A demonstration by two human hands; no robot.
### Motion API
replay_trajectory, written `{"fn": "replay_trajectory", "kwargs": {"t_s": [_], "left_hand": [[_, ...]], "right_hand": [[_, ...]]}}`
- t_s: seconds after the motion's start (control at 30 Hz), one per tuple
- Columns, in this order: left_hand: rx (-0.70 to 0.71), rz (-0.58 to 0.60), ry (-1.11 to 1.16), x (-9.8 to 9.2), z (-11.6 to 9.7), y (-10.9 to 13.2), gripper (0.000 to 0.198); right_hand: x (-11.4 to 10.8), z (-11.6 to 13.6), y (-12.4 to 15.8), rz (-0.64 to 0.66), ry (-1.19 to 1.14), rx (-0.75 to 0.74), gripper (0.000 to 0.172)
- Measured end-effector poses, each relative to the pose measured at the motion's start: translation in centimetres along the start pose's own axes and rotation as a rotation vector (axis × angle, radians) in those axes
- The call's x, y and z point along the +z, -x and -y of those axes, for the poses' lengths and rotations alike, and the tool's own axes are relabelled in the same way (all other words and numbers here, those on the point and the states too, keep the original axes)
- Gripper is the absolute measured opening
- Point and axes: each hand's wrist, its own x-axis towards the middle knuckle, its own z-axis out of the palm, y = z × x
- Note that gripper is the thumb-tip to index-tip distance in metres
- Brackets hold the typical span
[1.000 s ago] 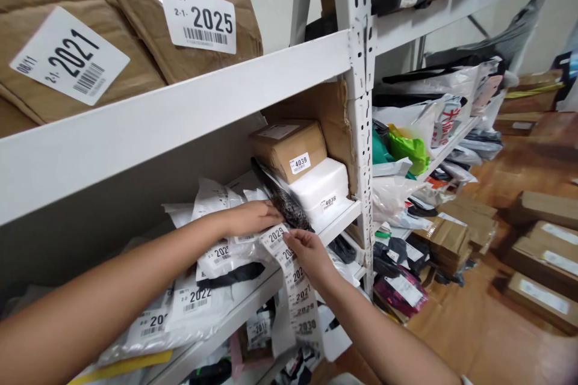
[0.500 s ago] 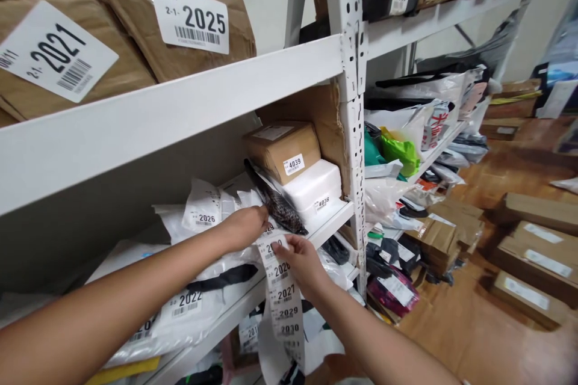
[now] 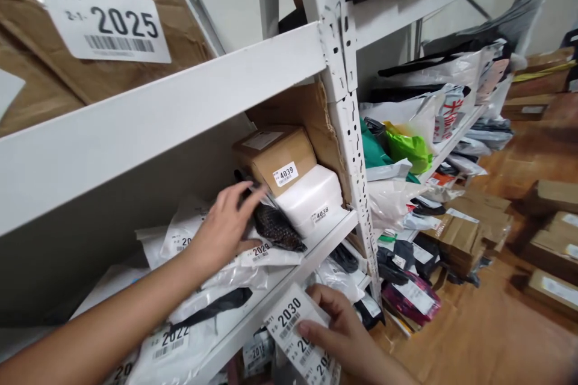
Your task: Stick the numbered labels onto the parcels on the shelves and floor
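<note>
My left hand [image 3: 230, 219] reaches onto the middle shelf with its thumb and fingers apart, slightly blurred. Its fingers are at the upper end of a black package in clear wrap [image 3: 277, 222]; whether they touch it I cannot tell. Under the thumb, a label reading 2029 [image 3: 261, 251] is on a white bag. My right hand [image 3: 338, 325] pinches a strip of printed number labels [image 3: 298, 334] between thumb and fingers, with 2030 at its top, in front of the shelf edge. The strip's lower part runs out of view.
A brown box labelled 4039 [image 3: 275, 156] rests on a white package labelled 4038 [image 3: 311, 198] beside the black package. White bags [image 3: 169, 343] fill the shelf's left. A perforated white post [image 3: 345, 132] stands at right, with bagged parcels and floor boxes [image 3: 553, 289] beyond.
My left hand has moved off the label strip, its fingers spreading by the black package. My right hand has lowered with the strip. Label 2029 now shows on the white bag. The view has shifted.
</note>
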Motion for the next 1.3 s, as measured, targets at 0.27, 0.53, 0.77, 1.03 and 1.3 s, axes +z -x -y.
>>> {"fn": "replay_trajectory", "kwargs": {"t_s": [0.27, 0.53, 0.77, 1.03, 1.3], "left_hand": [[0.257, 0.417, 0.318, -3.4, 1.5, -1.3, 0.046], [-0.132, 0.385, 0.533, -1.2, 1.0, -0.8, 0.031], [-0.187, 0.377, 0.414, -0.4, 0.5, -0.3, 0.031], [-0.124, 0.423, 0.345, -0.3, 0.3, -0.8, 0.032], [-0.138, 0.381, 0.269, 0.0, 0.0, -1.0, 0.031]], "right_hand": [[0.5, 3.6, -6.6, 0.052, -0.125, -0.071, 0.018], [3.3, 1.0, -10.4, -0.222, -0.071, -0.113, 0.032], [3.0, 0.4, -10.9, -0.272, 0.044, -0.123, 0.036], [2.4, 0.7, -11.5, -0.228, 0.038, -0.097, 0.044], [2.4, 0.8, -11.7, -0.266, -0.056, -0.03, 0.045]]}}
